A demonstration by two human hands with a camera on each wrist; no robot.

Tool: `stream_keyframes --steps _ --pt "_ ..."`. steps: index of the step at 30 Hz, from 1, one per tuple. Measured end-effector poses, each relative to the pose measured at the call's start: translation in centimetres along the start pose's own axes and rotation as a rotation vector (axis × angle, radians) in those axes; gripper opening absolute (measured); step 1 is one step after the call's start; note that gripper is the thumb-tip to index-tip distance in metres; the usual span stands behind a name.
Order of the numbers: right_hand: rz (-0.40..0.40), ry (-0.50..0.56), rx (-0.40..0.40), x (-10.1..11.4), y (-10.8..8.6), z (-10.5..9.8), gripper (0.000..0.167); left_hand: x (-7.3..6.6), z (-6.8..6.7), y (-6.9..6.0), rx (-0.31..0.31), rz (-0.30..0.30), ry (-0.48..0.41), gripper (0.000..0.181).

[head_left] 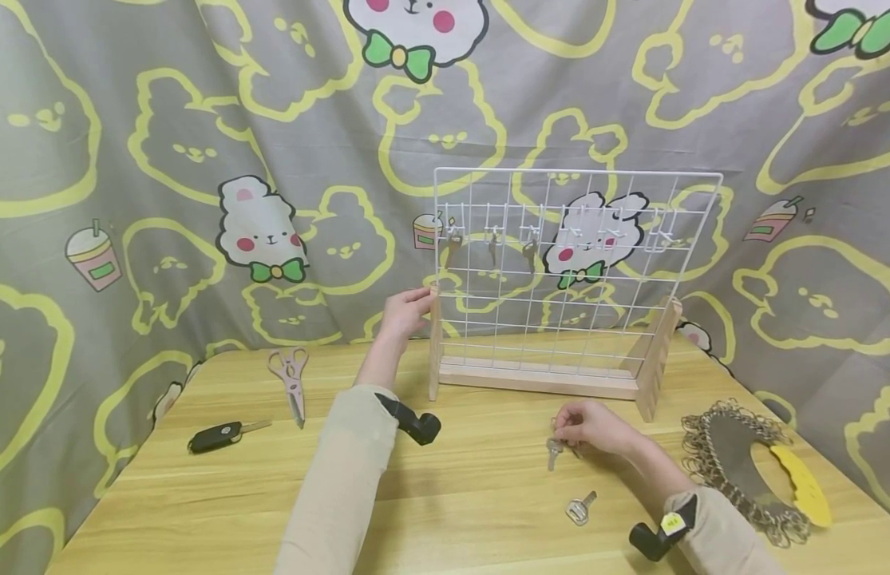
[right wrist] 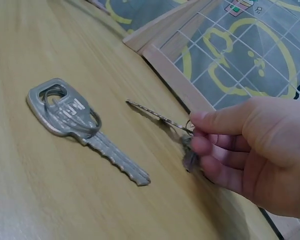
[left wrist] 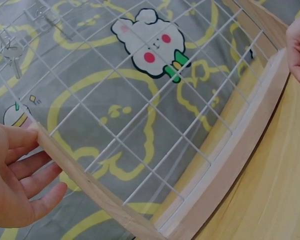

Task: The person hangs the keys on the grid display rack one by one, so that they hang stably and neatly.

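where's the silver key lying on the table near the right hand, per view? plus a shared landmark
Head: silver key lower right of centre, below the right hand.
Left wrist: not in it.
Right wrist: left of centre, large.
Shared landmark: wooden base bar, in head, left wrist and right wrist.
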State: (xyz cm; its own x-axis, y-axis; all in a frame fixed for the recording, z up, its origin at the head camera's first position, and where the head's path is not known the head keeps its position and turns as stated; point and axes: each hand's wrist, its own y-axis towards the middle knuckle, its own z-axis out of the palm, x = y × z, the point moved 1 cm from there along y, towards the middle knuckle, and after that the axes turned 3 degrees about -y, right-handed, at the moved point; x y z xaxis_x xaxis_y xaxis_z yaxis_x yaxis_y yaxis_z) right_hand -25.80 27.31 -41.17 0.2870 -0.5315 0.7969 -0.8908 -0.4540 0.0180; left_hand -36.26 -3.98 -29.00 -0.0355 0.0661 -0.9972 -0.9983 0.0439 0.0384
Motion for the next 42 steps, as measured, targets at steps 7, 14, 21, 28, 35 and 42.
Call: stream_keyframes --steps 7,14,21,28,35,42 --pt "0.060 0.206 -0.025 0.6 -0.3 -0.6 0.004 0.0 0.1 0.0 0.007 0.000 -0.006 0.036" --pt "-0.081 0.159 0.016 2.3 0.1 -2.7 0.016 -0.1 0.0 -0.2 0.006 0.002 -0.014 0.036" --pt "-0.029 0.158 -0.078 5.1 0.4 -4.7 0.021 0.0 0.0 -0.2 0.007 0.004 -0.004 0.037" --pt "-0.059 0.105 -0.202 8.0 0.7 -7.2 0.021 0.0 0.0 -0.2 0.006 0.013 0.000 0.037" --pt "-0.103 0.087 -0.280 10.3 0.8 -9.1 0.022 0.1 0.0 -0.1 0.009 0.015 -0.011 0.037" --pt "-0.116 0.017 -0.354 12.1 0.9 -10.1 0.025 0.0 0.1 -0.2 -0.001 0.013 0.002 0.037"
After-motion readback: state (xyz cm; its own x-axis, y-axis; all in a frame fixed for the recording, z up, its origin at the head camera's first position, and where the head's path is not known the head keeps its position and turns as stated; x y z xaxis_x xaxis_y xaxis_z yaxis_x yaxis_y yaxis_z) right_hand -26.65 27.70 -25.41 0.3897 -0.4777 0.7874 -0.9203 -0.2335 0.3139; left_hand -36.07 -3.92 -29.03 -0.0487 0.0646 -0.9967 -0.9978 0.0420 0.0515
